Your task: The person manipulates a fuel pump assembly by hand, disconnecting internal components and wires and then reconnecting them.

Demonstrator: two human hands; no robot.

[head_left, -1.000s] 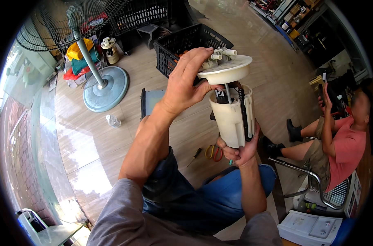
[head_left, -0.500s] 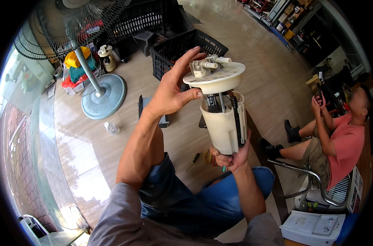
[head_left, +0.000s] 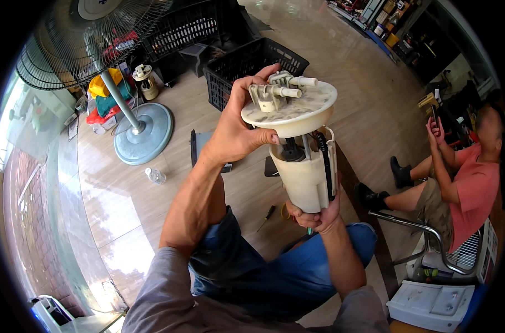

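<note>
lid (head_left: pixel 298 108) tipped further, left hand (head_left: pixel 233 132) (half-curled) gripping it

One left hand (head_left: pixel 230 130) and one right hand (head_left: pixel 325 217) make two working hands. In them there is one big cream cup (head_left: pixel 302 180) with one round lid (head_left: pixel 316 105) and two short pipes (head_left: pixel 290 93) on top. On the floor (head_left: pixel 113 194) there are one tall fan (head_left: pixel 121 100), one clear bottle (head_left: pixel 156 176), one screwdriver (head_left: pixel 269 213) and one open black crate (head_left: pixel 219 91). One other person (head_left: pixel 471 186) has two dark boots (head_left: pixel 399 172), one phone (head_left: pixel 435 112) and one chair (head_left: pixel 466 258).
</note>
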